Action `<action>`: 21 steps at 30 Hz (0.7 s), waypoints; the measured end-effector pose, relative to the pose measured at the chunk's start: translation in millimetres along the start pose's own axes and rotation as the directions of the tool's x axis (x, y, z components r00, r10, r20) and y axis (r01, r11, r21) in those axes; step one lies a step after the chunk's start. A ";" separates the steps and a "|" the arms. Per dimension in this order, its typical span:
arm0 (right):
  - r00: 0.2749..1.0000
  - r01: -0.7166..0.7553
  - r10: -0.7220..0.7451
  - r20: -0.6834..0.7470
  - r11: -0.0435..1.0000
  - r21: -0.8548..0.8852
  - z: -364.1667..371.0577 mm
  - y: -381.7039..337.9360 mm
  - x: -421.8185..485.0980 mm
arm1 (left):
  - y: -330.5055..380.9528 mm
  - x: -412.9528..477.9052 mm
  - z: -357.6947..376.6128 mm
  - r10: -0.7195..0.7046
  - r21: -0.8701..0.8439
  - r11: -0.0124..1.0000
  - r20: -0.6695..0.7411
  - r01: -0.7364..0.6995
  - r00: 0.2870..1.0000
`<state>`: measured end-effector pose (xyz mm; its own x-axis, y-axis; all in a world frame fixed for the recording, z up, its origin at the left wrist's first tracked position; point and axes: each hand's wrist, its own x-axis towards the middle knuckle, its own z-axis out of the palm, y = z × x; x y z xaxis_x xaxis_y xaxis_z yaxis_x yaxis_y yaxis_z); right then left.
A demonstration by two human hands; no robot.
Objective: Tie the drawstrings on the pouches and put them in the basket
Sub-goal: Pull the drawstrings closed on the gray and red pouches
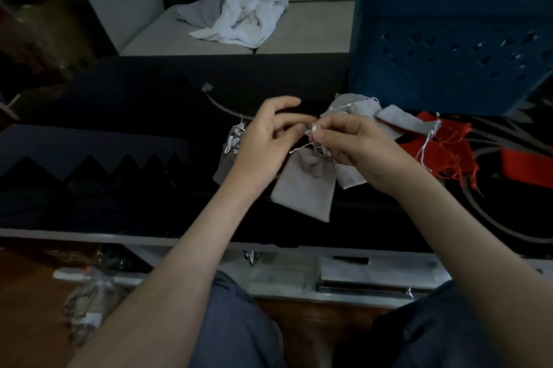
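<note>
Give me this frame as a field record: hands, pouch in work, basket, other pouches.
left hand: pinches drawstring
right hand: pinches the same drawstring
pouch in work: grey pouch, below both hands, mouth gathered
basket: blue, far right on table; inside not visible
spare grey pouches: piled behind the hands
red pouches: right of the hands
stage: tying; pouch not yet in basket

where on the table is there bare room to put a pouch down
Bare: the dark table left of the left hand and the tied pouches beside it; also the strip beyond the hands, left of the basket. Crowded: right of the right hand, where grey pouches and red pouches lie near the basket. Both hands pinch a drawstring.
</note>
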<state>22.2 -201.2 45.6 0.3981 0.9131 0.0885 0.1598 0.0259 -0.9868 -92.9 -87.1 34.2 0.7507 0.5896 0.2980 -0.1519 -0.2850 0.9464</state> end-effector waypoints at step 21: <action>0.974 0.039 -0.059 -0.218 0.995 -0.094 1.2 9.3 6.5 | -5.5 -0.6 6.8 -0.140 0.089 0.987 0.076 0.134 0.987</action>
<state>25.2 -194.5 36.9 0.5751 0.7993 0.1742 0.2600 0.0234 -0.9653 -88.2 -91.0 27.9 0.8113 0.5645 0.1519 0.0072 -0.2695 0.9630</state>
